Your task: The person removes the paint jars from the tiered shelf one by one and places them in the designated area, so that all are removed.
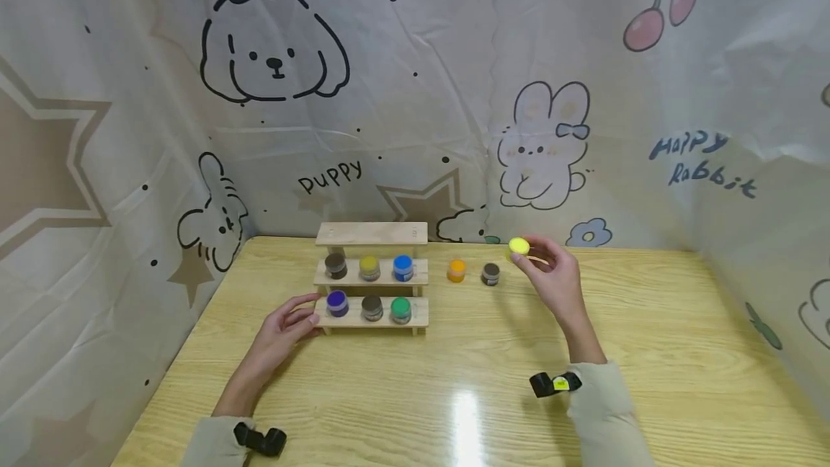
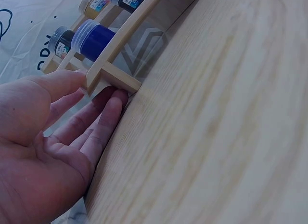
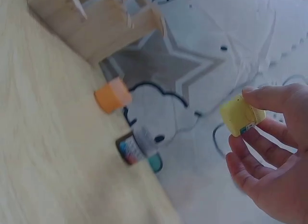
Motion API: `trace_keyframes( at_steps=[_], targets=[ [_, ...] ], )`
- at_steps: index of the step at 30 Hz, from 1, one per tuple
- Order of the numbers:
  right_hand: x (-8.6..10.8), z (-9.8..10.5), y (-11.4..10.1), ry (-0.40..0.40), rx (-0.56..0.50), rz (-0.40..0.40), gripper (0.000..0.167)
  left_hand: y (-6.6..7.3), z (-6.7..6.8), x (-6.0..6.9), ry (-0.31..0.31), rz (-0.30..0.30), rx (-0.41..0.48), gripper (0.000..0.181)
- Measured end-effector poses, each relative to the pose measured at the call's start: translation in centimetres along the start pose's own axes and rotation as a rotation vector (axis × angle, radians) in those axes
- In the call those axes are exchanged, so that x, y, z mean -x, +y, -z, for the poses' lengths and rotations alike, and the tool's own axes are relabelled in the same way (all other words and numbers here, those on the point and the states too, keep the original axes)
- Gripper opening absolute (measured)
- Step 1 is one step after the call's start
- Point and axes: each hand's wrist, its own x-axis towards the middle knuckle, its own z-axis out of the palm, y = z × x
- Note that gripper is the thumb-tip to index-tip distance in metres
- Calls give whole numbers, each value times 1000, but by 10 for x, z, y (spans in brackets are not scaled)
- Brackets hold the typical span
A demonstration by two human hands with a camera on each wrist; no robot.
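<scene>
Right hand (image 1: 556, 278) is pinching the yellow jar (image 1: 519, 246) above the tabletop (image 1: 363, 395). Left hand (image 1: 280, 332) is gripping the nearest end of the rack (image 1: 372, 234). Work seems two-thirds along: six jars (image 1: 372, 308) are standing racked, right of the left hand; yellow jar, orange jar (image 1: 457, 271) and dark jar (image 1: 491, 274) are remaining, the latter two left of the right hand. Nearest racked purple jar (image 2: 94, 42) is showing violet-blue fill.

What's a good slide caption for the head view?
Right hand holds a yellow jar aloft; left hand grips a tiered wooden rack carrying six jars.
</scene>
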Motion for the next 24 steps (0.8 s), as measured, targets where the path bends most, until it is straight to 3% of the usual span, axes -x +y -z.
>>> trace_keyframes(
  at_steps=[7, 15, 24],
  targets=[
    [-2, 10, 27, 27, 12, -70, 40, -2, 1, -2, 2, 5, -11, 49],
    [1, 11, 48, -1, -11, -188, 45, -7, 3, -2, -1, 15, 0, 50],
    [2, 13, 67, -22, 105, -269, 44, -6, 3, -3, -1, 5, 3, 49]
  ],
)
